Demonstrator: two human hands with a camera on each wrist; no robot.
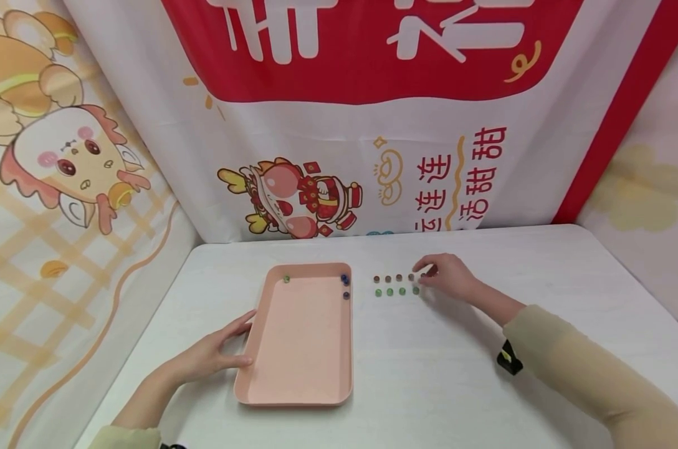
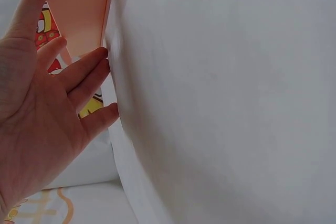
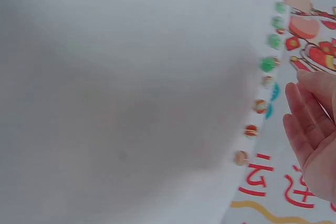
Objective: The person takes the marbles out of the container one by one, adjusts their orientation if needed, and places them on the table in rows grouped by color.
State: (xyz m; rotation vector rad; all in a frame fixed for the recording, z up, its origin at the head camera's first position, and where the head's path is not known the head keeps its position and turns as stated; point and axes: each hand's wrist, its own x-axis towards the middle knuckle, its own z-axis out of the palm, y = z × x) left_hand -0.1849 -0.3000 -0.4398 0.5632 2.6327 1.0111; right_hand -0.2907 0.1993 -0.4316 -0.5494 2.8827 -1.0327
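Observation:
On the left of the table lies a pink tray; my left hand rests against its left side, fingers extended. In the left wrist view, the fingertips of that left hand meet the table edge near the tray. To the tray's right, small round beads form two rows: brown ones behind, green ones in front. My right hand hovers over the right end of the brown row, hiding part of it. In the right wrist view, loosely bent fingers of the right hand show no bead between them.
Inside the tray are one green bead at the back left and several dark blue beads along the right wall. A printed cloth hangs behind the white table, with patterned walls at both sides.

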